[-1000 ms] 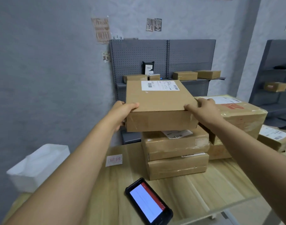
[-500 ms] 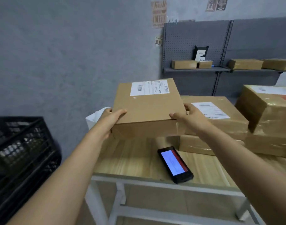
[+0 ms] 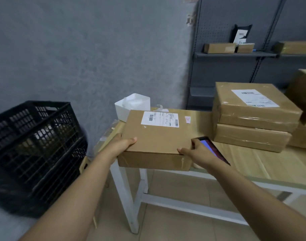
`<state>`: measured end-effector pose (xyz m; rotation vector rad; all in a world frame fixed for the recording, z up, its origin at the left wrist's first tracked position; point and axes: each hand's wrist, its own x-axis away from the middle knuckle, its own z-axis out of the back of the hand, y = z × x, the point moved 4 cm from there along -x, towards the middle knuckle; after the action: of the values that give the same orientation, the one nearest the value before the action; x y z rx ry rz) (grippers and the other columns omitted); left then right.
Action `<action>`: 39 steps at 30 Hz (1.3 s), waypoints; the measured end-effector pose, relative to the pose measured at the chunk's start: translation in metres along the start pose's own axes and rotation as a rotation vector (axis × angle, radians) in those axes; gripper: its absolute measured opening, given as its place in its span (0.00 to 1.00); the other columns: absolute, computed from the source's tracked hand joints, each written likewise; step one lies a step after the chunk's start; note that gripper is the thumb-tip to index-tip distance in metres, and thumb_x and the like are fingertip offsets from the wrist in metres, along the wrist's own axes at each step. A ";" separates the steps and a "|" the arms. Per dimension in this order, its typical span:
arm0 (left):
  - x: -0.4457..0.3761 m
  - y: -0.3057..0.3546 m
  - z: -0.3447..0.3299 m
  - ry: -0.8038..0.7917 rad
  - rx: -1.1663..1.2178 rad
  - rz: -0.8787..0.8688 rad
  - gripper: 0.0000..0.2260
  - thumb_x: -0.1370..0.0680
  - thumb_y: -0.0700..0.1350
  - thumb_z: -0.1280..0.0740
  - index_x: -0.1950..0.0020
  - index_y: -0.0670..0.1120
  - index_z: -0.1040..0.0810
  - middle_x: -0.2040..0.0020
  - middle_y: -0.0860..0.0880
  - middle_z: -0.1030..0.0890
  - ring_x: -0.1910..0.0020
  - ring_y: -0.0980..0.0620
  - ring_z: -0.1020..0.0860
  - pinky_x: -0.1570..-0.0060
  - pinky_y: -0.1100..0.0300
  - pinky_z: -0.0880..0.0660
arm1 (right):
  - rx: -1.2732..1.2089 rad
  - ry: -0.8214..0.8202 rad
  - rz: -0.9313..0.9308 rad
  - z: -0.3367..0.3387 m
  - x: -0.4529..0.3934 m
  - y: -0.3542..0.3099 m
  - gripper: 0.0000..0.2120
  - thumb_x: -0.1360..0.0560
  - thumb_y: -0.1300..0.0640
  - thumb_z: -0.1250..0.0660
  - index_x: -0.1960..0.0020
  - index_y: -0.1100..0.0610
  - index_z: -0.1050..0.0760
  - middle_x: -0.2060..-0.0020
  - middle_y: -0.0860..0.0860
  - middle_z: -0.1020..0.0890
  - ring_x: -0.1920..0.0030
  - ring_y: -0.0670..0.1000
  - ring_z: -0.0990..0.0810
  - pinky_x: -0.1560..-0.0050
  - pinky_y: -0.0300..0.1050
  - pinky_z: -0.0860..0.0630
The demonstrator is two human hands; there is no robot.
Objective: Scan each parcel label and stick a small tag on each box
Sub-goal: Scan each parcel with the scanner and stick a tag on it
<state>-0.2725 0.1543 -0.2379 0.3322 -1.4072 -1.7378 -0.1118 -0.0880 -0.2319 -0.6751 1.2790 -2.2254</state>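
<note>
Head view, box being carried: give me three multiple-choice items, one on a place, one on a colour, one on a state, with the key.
1. Where is the black crate?
A. left of the table
B. on the shelf
C. on the stacked boxes

2. What colour is the label on the held box?
A. yellow
B. white
C. green

3. How is the held box gripped?
A. left hand only
B. right hand only
C. both hands

Key: 1 A, it stands beside the table's left end. 2 B, white with black barcodes. 3 C, the left hand and right hand hold its near corners.
</note>
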 end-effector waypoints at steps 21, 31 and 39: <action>-0.036 0.040 -0.005 -0.009 -0.659 -0.214 0.39 0.27 0.62 0.32 0.24 0.45 0.44 0.27 0.42 0.36 0.31 0.42 0.32 0.33 0.52 0.33 | 0.734 0.270 -0.285 0.045 -0.022 0.064 0.39 0.31 0.38 0.31 0.29 0.58 0.38 0.36 0.59 0.32 0.35 0.61 0.34 0.36 0.51 0.35; -0.036 0.033 -0.009 -0.050 -0.666 -0.143 0.38 0.24 0.62 0.35 0.23 0.46 0.48 0.25 0.42 0.43 0.33 0.42 0.31 0.41 0.55 0.35 | 0.783 0.322 -0.287 0.045 -0.039 0.073 0.41 0.36 0.31 0.32 0.33 0.56 0.37 0.42 0.57 0.32 0.38 0.58 0.34 0.40 0.51 0.32; -0.033 0.034 -0.010 -0.073 -0.667 -0.122 0.38 0.23 0.61 0.36 0.22 0.46 0.51 0.25 0.42 0.45 0.32 0.42 0.33 0.36 0.53 0.35 | 0.664 0.363 -0.259 0.053 -0.050 0.056 0.37 0.39 0.35 0.26 0.42 0.59 0.30 0.52 0.55 0.32 0.51 0.54 0.30 0.54 0.46 0.29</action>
<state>-0.2306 0.1719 -0.2210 -0.0141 -0.7919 -2.2170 -0.0315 -0.1163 -0.2662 -0.1897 0.5247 -2.8535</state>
